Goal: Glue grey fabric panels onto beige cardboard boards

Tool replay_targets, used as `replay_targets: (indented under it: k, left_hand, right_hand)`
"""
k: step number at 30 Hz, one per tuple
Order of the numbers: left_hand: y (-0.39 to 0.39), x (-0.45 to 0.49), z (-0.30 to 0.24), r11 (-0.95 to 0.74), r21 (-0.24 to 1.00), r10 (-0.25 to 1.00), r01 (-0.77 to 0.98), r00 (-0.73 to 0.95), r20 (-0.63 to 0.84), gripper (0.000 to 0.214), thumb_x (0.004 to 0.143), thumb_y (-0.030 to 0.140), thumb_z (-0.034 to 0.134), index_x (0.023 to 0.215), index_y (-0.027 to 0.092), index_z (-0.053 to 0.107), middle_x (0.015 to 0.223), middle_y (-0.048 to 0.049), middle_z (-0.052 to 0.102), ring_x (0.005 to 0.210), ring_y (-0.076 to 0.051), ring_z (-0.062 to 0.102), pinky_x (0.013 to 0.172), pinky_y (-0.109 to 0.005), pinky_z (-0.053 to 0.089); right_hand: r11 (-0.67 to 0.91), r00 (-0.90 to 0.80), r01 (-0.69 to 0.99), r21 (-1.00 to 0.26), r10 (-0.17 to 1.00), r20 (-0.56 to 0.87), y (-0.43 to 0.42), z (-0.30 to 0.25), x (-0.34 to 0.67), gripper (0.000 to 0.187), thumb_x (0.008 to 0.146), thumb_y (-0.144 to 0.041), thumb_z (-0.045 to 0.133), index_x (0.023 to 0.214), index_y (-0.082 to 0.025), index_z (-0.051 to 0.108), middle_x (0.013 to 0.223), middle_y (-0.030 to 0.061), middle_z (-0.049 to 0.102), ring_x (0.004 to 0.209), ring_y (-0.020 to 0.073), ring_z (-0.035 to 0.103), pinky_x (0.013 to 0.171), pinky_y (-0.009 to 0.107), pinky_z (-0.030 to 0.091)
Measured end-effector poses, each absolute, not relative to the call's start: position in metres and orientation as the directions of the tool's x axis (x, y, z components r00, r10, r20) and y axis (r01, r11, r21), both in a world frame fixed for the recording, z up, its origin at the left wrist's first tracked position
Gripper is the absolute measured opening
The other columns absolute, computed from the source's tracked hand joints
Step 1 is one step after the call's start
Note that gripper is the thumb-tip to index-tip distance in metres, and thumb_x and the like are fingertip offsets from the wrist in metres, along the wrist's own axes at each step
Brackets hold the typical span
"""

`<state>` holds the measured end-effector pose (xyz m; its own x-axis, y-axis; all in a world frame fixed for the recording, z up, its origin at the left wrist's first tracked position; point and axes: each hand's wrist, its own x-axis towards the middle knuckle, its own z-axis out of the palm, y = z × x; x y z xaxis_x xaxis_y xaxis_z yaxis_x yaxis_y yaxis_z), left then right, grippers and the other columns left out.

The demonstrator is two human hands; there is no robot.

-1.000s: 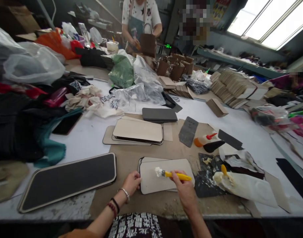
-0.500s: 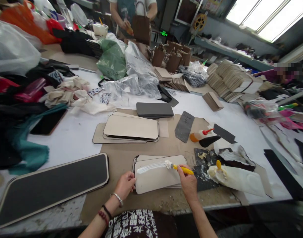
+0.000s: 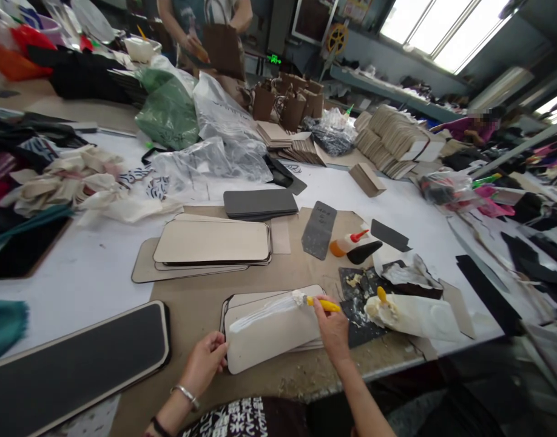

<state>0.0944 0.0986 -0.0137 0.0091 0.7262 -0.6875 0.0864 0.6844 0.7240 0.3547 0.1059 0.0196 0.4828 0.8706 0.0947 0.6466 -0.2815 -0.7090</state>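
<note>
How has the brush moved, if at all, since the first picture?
Yes: judged against the bottle, the brush has moved right, closer to it.

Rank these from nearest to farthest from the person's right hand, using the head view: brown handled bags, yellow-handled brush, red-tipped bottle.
1. Yellow-handled brush: held in the right hand.
2. Red-tipped bottle: just beyond that hand.
3. Brown handled bags: far back, well beyond the bottle and more to the left.

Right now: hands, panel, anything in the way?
Left hand at left edge of top panel; right hand gripping yellow-handled brush. White streak across panel's upper part, brush at its right end. Smeared black sheet beside right hand, not over panel.
</note>
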Motion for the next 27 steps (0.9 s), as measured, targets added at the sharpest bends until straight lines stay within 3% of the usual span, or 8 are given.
replay_targets:
  k: [5,11,16,19,23,27]
  left_hand:
    - [0.099,0.096,-0.011,0.685,0.722,0.725,0.096,0.0,-0.689,0.026,0.047,0.039,0.058,0.054,0.019,0.042,0.038,0.0077,0.045,0.036,-0.009,0.045,0.035,-0.02,0.033]
    - [0.098,0.096,-0.016,0.678,0.728,0.732,0.103,-0.002,-0.681,0.022,0.048,0.036,0.055,0.056,0.018,0.046,0.04,0.0074,0.047,0.037,-0.009,0.047,0.035,-0.02,0.034]
    - [0.1,0.097,-0.019,0.68,0.728,0.73,0.088,0.003,-0.683,0.021,0.046,0.035,0.055,0.054,0.018,0.044,0.038,0.0077,0.046,0.035,-0.009,0.047,0.034,-0.019,0.034]
    - [0.1,0.097,-0.019,0.68,0.73,0.73,0.073,0.025,-0.683,0.02,0.048,0.033,0.055,0.054,0.018,0.043,0.038,0.0087,0.046,0.035,-0.008,0.047,0.034,-0.018,0.034]
    - [0.099,0.098,-0.021,0.68,0.731,0.73,0.059,0.03,-0.682,0.016,0.051,0.027,0.055,0.053,0.018,0.042,0.036,0.0087,0.045,0.033,-0.008,0.046,0.034,-0.018,0.035]
    - [0.099,0.098,-0.024,0.685,0.726,0.726,0.049,0.021,-0.687,0.013,0.055,0.021,0.055,0.054,0.018,0.042,0.035,0.0087,0.045,0.032,-0.008,0.045,0.033,-0.018,0.035]
  right_hand:
    - [-0.318,0.496,0.769,-0.555,0.844,0.204,0.094,0.025,0.408,0.037,0.079,-0.047,0.04,0.077,-0.016,0.059,0.081,0.009,0.062,0.079,0.02,0.056,0.077,0.034,0.042]
    - [-0.164,0.323,0.856,-0.491,0.91,0.259,0.058,0.03,0.378,0.025,0.083,-0.035,0.043,0.082,-0.017,0.059,0.08,0.008,0.061,0.079,0.0181,0.055,0.077,0.033,0.044]
    - [0.002,0.188,0.824,-0.567,0.943,0.276,0.051,0.025,0.295,0.015,0.084,-0.021,0.044,0.084,-0.02,0.058,0.077,0.0051,0.061,0.077,0.0166,0.055,0.074,0.032,0.046]
    - [0.071,0.102,0.734,-0.675,0.972,0.213,0.05,0.027,0.254,0.015,0.083,-0.016,0.044,0.085,-0.021,0.058,0.076,0.004,0.06,0.075,0.0155,0.055,0.07,0.029,0.047]
    - [0.056,0.081,0.584,-0.81,0.989,0.127,0.052,0.032,0.242,0.012,0.082,-0.019,0.046,0.082,-0.02,0.058,0.077,0.0031,0.06,0.075,0.0143,0.056,0.069,0.026,0.047]
    - [0.014,0.164,0.538,-0.843,0.979,0.12,0.07,0.032,0.245,0.012,0.081,-0.025,0.049,0.08,-0.019,0.059,0.076,0.003,0.06,0.075,0.0145,0.056,0.069,0.026,0.046]
